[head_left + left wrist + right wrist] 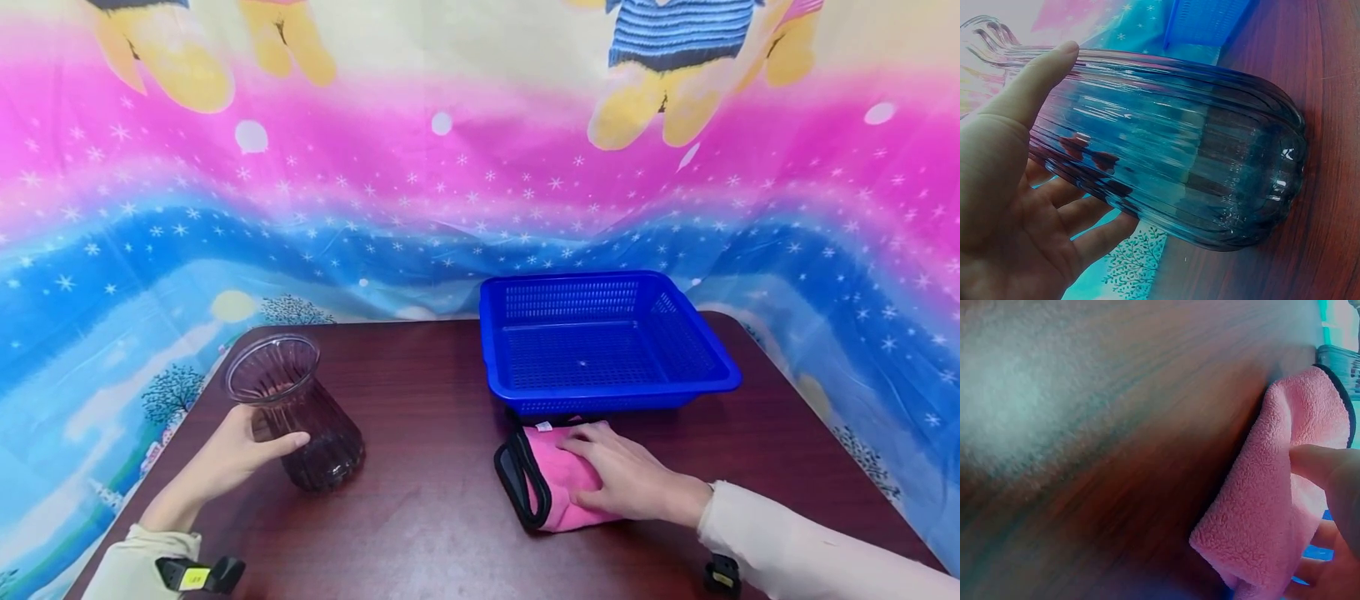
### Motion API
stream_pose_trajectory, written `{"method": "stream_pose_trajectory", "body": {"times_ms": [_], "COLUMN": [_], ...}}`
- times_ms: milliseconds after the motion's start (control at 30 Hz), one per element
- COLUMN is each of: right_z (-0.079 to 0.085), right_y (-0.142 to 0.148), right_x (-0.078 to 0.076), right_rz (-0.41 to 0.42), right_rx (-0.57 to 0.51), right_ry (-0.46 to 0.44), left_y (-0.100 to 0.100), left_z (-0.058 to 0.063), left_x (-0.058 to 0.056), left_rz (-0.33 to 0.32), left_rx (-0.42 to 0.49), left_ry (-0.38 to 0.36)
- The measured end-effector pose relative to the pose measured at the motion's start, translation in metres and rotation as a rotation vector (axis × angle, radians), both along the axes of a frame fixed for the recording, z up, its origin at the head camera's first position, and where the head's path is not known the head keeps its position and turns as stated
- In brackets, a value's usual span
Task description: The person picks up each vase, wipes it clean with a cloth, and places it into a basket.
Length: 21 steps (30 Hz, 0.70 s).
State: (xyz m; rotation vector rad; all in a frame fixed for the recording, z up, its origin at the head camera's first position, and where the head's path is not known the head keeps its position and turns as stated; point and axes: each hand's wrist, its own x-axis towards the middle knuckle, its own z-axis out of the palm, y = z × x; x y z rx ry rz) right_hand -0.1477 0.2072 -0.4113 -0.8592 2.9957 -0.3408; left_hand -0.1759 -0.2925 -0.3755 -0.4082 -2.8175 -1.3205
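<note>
On the left side of the table, a ribbed, tinted glass vase with a flared rim stands with its base at the tabletop. My left hand holds it round the narrow part, thumb in front and fingers behind. The left wrist view shows the vase lying between thumb and fingers. Right of centre is a folded pink cloth with black edging and a small white tag. My right hand grips it from above, and in the right wrist view the thumb presses into the fluffy cloth.
Just behind the cloth sits a blue plastic basket with perforated walls, nothing visible inside it. The dark red-brown table has rounded back corners. A printed curtain with snowflakes hangs around its back and sides.
</note>
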Motion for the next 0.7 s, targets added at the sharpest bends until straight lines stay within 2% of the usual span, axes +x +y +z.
{"method": "stream_pose_trajectory", "body": {"times_ms": [100, 333, 700], "right_z": [0.000, -0.003, -0.003], "right_y": [0.002, 0.006, 0.006], "right_x": [0.003, 0.012, 0.018], "right_rz": [0.022, 0.012, -0.004], "right_rx": [0.006, 0.048, 0.035], "right_ry": [-0.005, -0.098, -0.085], "left_y": [-0.001, -0.001, 0.000], "left_z": [0.000, 0.001, 0.001], "left_x": [0.000, 0.001, 0.002], "left_rz": [0.002, 0.004, -0.014], "left_rx": [0.002, 0.002, 0.041], "left_ry": [0.000, -0.017, -0.028]}}
